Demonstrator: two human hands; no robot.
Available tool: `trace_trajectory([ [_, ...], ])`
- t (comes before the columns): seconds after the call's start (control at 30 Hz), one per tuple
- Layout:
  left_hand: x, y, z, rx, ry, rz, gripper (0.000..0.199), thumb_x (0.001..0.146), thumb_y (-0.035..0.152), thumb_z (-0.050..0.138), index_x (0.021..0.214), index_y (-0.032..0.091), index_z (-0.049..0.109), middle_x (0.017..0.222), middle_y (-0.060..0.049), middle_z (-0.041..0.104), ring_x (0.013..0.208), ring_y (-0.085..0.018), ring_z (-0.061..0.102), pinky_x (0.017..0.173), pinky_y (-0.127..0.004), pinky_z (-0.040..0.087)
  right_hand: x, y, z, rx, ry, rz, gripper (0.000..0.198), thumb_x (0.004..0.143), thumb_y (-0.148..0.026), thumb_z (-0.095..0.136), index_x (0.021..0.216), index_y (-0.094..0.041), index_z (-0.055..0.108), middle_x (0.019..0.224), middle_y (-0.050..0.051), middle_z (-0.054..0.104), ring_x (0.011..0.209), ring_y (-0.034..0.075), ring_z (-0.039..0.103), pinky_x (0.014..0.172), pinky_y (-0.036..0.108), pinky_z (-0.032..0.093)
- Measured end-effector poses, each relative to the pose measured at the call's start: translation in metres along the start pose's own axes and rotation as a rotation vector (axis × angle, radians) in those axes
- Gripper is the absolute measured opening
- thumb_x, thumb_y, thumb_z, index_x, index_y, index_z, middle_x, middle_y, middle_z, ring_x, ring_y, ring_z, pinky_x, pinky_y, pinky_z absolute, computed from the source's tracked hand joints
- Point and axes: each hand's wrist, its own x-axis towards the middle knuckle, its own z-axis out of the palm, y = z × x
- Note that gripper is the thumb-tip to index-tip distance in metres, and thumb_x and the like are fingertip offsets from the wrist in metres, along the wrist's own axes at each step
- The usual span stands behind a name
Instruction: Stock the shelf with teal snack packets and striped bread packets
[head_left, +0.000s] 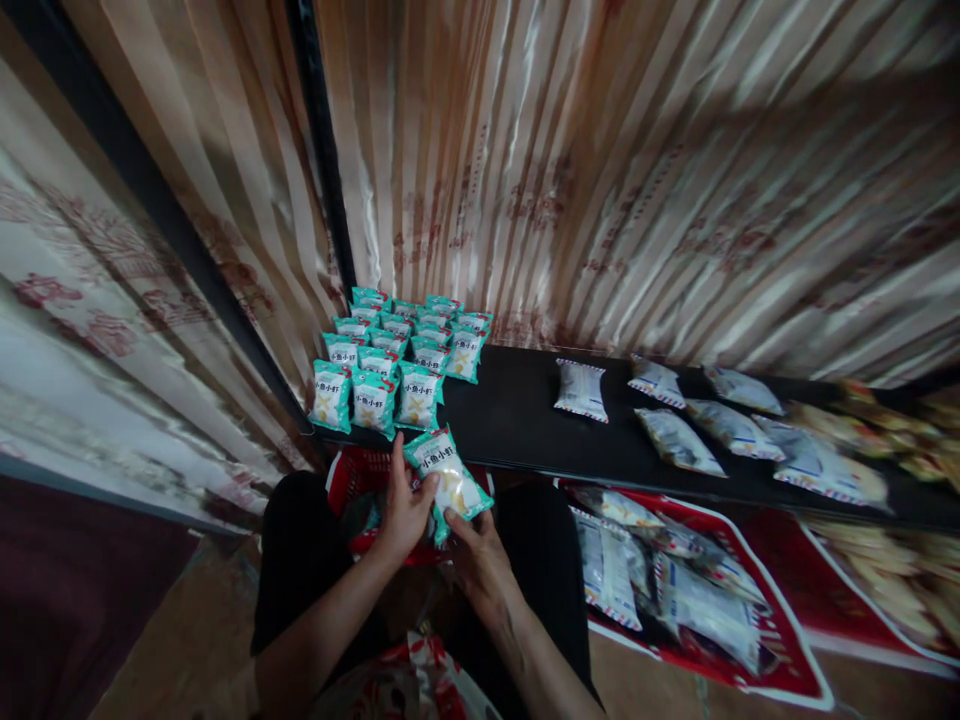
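The left hand (pixel 407 505) pinches the left side of a teal-and-white snack bag (pixel 450 482), thumb on its face and index finger raised by its top corner. The right hand (pixel 480 560) is closed on the same bag's lower end, thumb in front. The bag tilts just off the front edge of a black shelf (pixel 510 410), near its left front corner, above a red basket (pixel 339 488) between the knees. Matching bags (pixel 375 402) stand in rows at the shelf's left end. Past a gap, white striped-end bags (pixel 581 388) lie toward the right end; similar ones fill a second basket (pixel 784 650) below the front edge.
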Motion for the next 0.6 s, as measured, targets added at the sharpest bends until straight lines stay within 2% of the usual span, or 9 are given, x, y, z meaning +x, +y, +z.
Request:
trace_trajectory([
  [0.07, 0.008, 0.003, 0.003, -0.003, 0.013, -0.001, 0.077, 0.086, 0.024, 0.050, 0.146, 0.026, 0.001, 0.140, -0.010, 0.042, 0.120, -0.019, 0.051, 0.097, -0.034, 0.046, 0.001, -0.002, -0.001, 0.001, -0.013, -0.026, 0.056, 0.053, -0.027, 0.082, 0.102, -0.025, 0.058, 0.103, 0.004, 0.069, 0.092, 0.021, 0.065, 0.078, 0.031, 0.053],
  [0.23, 0.025, 0.014, 0.000, -0.146, -0.142, 0.032, 0.079, 0.083, 0.016, 0.049, 0.146, 0.028, 0.002, 0.146, -0.010, 0.034, 0.120, -0.018, 0.051, 0.098, -0.033, 0.045, 0.007, -0.024, -0.013, 0.009, 0.025, -0.048, 0.038, 0.057, -0.040, 0.078, 0.087, -0.021, 0.066, 0.099, 0.005, 0.070, 0.093, 0.021, 0.063, 0.075, 0.028, 0.052],
  [0.3, 0.028, 0.017, -0.001, -0.147, -0.171, 0.043, 0.081, 0.082, 0.015, 0.050, 0.146, 0.028, 0.003, 0.148, -0.009, 0.032, 0.122, -0.019, 0.050, 0.098, -0.034, 0.045, 0.009, -0.036, -0.017, -0.041, -0.002, -0.092, 0.038, 0.059, -0.040, 0.078, 0.090, -0.022, 0.067, 0.098, 0.004, 0.070, 0.093, 0.021, 0.063, 0.075, 0.029, 0.052],
  [0.47, 0.032, 0.018, 0.007, -0.112, -0.279, 0.068, 0.079, 0.081, 0.016, 0.052, 0.146, 0.026, 0.010, 0.140, -0.009, 0.044, 0.119, -0.020, 0.052, 0.099, -0.038, 0.044, 0.012, -0.059, -0.023, -0.277, -0.144, -0.135, 0.049, 0.060, -0.040, 0.080, 0.103, -0.022, 0.066, 0.099, 0.004, 0.071, 0.089, 0.021, 0.065, 0.079, 0.031, 0.050],
  [0.6, 0.036, 0.015, 0.021, -0.106, -0.266, 0.084, 0.079, 0.080, 0.020, 0.056, 0.146, 0.027, 0.013, 0.142, -0.011, 0.040, 0.121, -0.022, 0.050, 0.100, -0.040, 0.043, 0.021, -0.070, -0.026, -0.404, -0.201, -0.162, 0.046, 0.059, -0.039, 0.080, 0.099, -0.020, 0.068, 0.097, 0.004, 0.071, 0.085, 0.020, 0.065, 0.080, 0.031, 0.049],
])
